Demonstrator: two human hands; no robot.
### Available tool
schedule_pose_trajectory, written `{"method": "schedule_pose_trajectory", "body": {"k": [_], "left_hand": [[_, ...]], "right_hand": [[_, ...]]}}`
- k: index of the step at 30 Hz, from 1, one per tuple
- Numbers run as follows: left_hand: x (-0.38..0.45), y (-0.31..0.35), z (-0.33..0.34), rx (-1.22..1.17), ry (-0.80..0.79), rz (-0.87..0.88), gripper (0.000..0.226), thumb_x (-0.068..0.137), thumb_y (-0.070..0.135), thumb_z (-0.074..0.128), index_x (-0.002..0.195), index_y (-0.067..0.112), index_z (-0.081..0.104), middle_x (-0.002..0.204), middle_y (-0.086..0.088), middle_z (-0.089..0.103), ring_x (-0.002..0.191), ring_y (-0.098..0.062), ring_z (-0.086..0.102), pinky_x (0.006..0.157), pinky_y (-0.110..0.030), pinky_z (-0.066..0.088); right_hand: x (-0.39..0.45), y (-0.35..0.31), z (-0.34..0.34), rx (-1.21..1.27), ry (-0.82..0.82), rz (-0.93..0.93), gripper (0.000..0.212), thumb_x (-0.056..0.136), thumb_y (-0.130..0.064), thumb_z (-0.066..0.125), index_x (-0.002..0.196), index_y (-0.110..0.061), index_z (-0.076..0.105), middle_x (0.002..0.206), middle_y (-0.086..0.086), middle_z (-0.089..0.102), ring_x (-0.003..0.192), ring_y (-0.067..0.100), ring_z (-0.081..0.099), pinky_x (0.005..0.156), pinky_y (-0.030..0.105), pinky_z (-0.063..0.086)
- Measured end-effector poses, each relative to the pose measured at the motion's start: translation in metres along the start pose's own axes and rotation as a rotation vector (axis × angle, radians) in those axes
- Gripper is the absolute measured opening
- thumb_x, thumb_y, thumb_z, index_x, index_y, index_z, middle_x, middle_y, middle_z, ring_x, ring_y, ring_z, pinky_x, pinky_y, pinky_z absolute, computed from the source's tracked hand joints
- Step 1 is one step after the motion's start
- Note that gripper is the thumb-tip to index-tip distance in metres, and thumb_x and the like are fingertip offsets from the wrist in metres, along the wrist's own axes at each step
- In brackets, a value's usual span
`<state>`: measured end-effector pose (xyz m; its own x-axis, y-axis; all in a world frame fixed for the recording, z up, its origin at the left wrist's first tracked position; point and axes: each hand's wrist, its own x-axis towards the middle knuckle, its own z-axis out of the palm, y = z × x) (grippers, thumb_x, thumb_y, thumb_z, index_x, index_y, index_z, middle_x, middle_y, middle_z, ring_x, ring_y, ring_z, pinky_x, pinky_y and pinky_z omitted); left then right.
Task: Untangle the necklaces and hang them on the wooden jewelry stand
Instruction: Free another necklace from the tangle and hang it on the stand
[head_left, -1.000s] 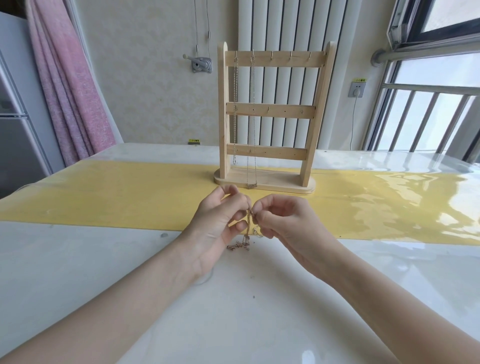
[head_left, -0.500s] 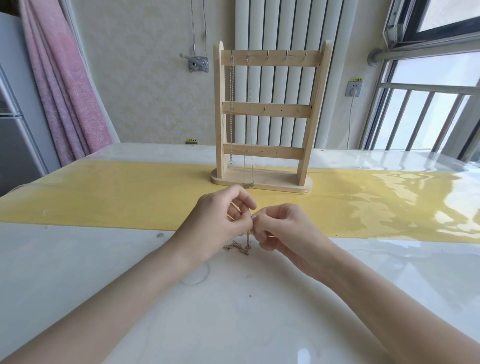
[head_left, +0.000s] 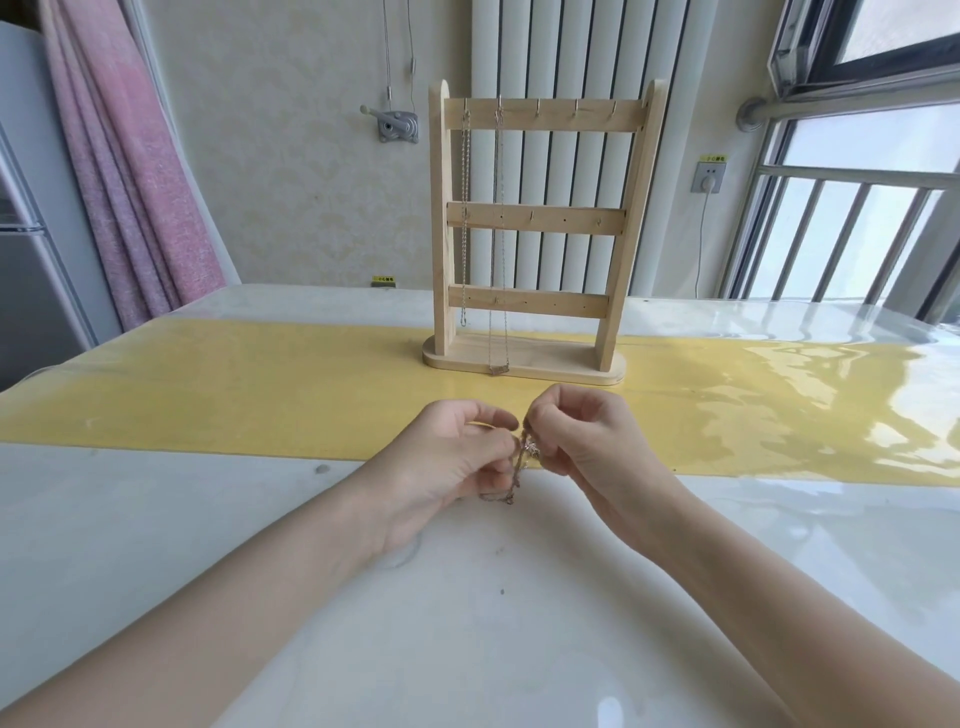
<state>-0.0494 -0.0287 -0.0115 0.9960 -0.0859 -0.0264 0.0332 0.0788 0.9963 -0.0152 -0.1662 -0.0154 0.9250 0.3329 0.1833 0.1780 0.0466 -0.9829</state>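
Head view: two necklaces (head_left: 496, 234) already hang on stand (head_left: 524, 332), just beyond hands, on top-row hooks nearest its left post. Three top hooks free. Left hand (head_left: 457, 457) and right hand (head_left: 582, 441) close together, both pinching chain tangle (head_left: 519, 467) between them; tail trails onto worktop (head_left: 467, 597). Judgement: partly done; knot still to separate, then hang.
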Motion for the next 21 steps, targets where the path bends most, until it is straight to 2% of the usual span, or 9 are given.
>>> {"method": "schedule_pose_trajectory", "body": {"k": [2, 5, 7, 11, 14, 17, 21], "left_hand": [[-0.001, -0.003, 0.003, 0.159, 0.006, 0.031, 0.015, 0.085, -0.005, 0.051, 0.084, 0.006, 0.061, 0.061, -0.003, 0.053, 0.046, -0.007, 0.047, 0.051, -0.015, 0.044], [0.001, 0.000, -0.001, 0.402, 0.122, 0.158, 0.021, 0.082, -0.002, 0.054, 0.073, 0.014, 0.065, 0.062, 0.002, 0.059, 0.043, -0.001, 0.049, 0.051, -0.011, 0.043], [0.002, 0.003, -0.004, 0.398, 0.180, 0.194, 0.024, 0.081, -0.001, 0.056, 0.067, 0.016, 0.066, 0.060, 0.004, 0.058, 0.044, -0.001, 0.049, 0.054, -0.013, 0.045], [0.001, 0.002, -0.005, 0.175, 0.098, 0.075, 0.027, 0.084, -0.004, 0.051, 0.065, 0.011, 0.062, 0.056, 0.000, 0.049, 0.046, -0.006, 0.047, 0.049, -0.016, 0.045], [0.003, 0.004, -0.006, 0.010, 0.012, 0.002, 0.025, 0.086, -0.004, 0.048, 0.067, 0.009, 0.060, 0.057, 0.000, 0.049, 0.047, -0.007, 0.048, 0.049, -0.018, 0.047], [0.003, 0.007, -0.008, -0.261, -0.059, -0.062, 0.025, 0.086, 0.000, 0.047, 0.066, 0.011, 0.058, 0.060, 0.000, 0.051, 0.050, -0.008, 0.050, 0.052, -0.018, 0.050], [0.003, 0.011, -0.011, -0.488, -0.200, -0.102, 0.015, 0.071, 0.009, 0.049, 0.058, 0.016, 0.054, 0.064, 0.002, 0.050, 0.055, -0.009, 0.052, 0.057, -0.019, 0.050]], "right_hand": [[0.001, 0.001, 0.000, 0.028, -0.013, 0.039, 0.032, 0.082, 0.004, 0.045, 0.053, -0.010, 0.042, 0.058, 0.003, 0.036, 0.057, 0.015, 0.031, 0.053, 0.024, 0.027], [0.001, 0.001, 0.000, 0.104, -0.093, 0.149, 0.025, 0.087, -0.002, 0.042, 0.063, -0.010, 0.042, 0.060, 0.003, 0.034, 0.056, 0.014, 0.030, 0.052, 0.024, 0.027], [0.000, -0.001, 0.000, 0.155, -0.133, 0.213, 0.024, 0.088, -0.006, 0.042, 0.064, -0.011, 0.042, 0.059, 0.000, 0.035, 0.054, 0.014, 0.028, 0.049, 0.022, 0.027], [-0.001, -0.005, -0.001, 0.273, -0.208, 0.294, 0.023, 0.089, -0.010, 0.041, 0.067, -0.015, 0.038, 0.059, -0.002, 0.030, 0.055, 0.014, 0.024, 0.047, 0.022, 0.023], [-0.001, -0.008, -0.003, 0.375, -0.242, 0.307, 0.025, 0.091, -0.013, 0.045, 0.066, -0.015, 0.041, 0.062, -0.002, 0.028, 0.054, 0.013, 0.023, 0.044, 0.020, 0.023], [-0.001, -0.014, -0.004, 0.496, -0.285, 0.288, 0.021, 0.084, -0.022, 0.053, 0.067, -0.013, 0.044, 0.061, -0.002, 0.031, 0.051, 0.011, 0.026, 0.043, 0.019, 0.024], [0.000, -0.017, -0.004, 0.599, -0.301, 0.290, 0.022, 0.081, -0.024, 0.053, 0.063, -0.013, 0.048, 0.058, -0.002, 0.036, 0.046, 0.009, 0.036, 0.040, 0.016, 0.029]]}}
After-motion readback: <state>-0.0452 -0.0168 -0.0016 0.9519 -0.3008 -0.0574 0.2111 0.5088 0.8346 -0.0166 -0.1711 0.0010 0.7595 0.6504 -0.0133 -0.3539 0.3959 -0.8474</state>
